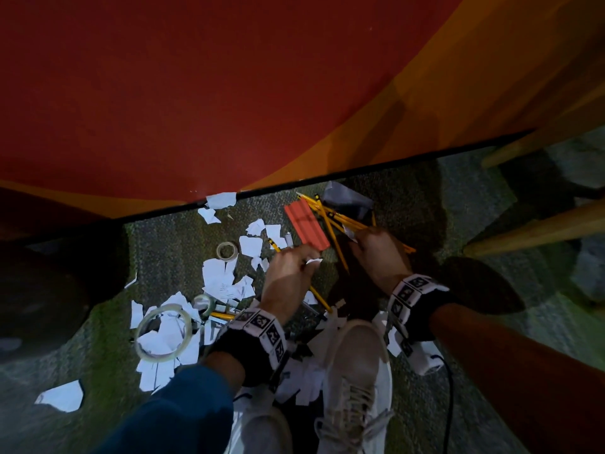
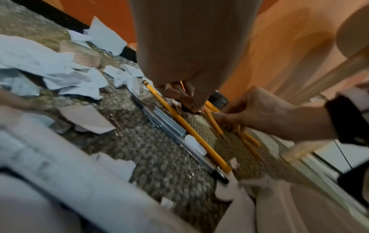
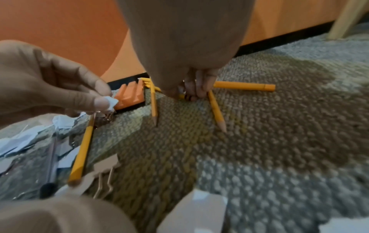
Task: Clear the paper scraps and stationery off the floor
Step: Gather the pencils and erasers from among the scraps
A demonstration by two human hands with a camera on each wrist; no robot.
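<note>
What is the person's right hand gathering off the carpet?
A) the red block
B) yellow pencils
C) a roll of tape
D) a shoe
B: the right hand has its fingers curled round yellow pencils lying on the carpet, while the red block lies untouched nearby.

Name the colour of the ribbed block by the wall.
Orange-red; the block shows best in the head view.

On the carpet lie three tape rolls (image 1: 162, 332), one orange grooved block (image 1: 306, 229), one dark folder-like sheet (image 1: 348, 199), two white shoes (image 1: 355, 371), at least eight yellow pencils (image 1: 327, 221), some overlapping and hard to separate, and far too many white paper scraps (image 1: 219, 280) to count.
</note>
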